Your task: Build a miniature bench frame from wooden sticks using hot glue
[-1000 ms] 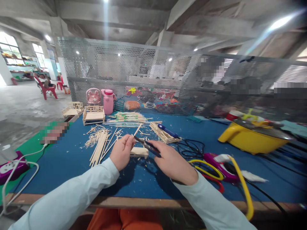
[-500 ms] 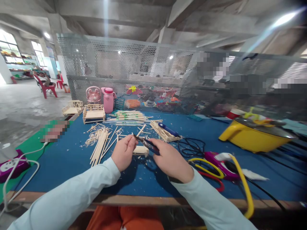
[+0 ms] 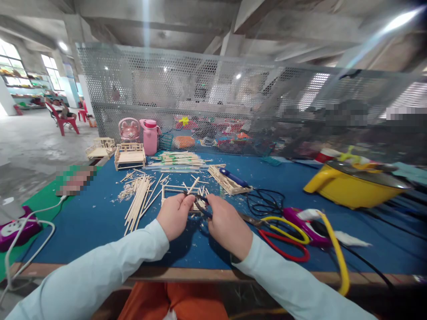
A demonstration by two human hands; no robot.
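Note:
My right hand (image 3: pixel 228 222) is closed around a pair of pliers (image 3: pixel 201 205) with dark blue handles, jaws pointing toward my left hand. My left hand (image 3: pixel 176 215) is pinched at the jaws; whatever its fingertips hold is too small and hidden to make out. Just beyond both hands lies a small frame of wooden sticks (image 3: pixel 175 188), partly covered by them. Left of my left hand, loose wooden sticks (image 3: pixel 137 202) lie in a bundle beside a heap of short offcuts (image 3: pixel 128 190).
Two stick-built models, one a small bench (image 3: pixel 130 156), stand at the back left near a pink bottle (image 3: pixel 151 138). A blue corded tool (image 3: pixel 233 178) rests on another stick piece. Scissors (image 3: pixel 287 235), a purple power strip (image 3: pixel 307 226) and a yellow pan (image 3: pixel 353 186) sit right.
My right hand has moved left and the pliers' handles have spread apart. My left hand has shifted slightly right and down. The scissors' blades now show beside my right hand.

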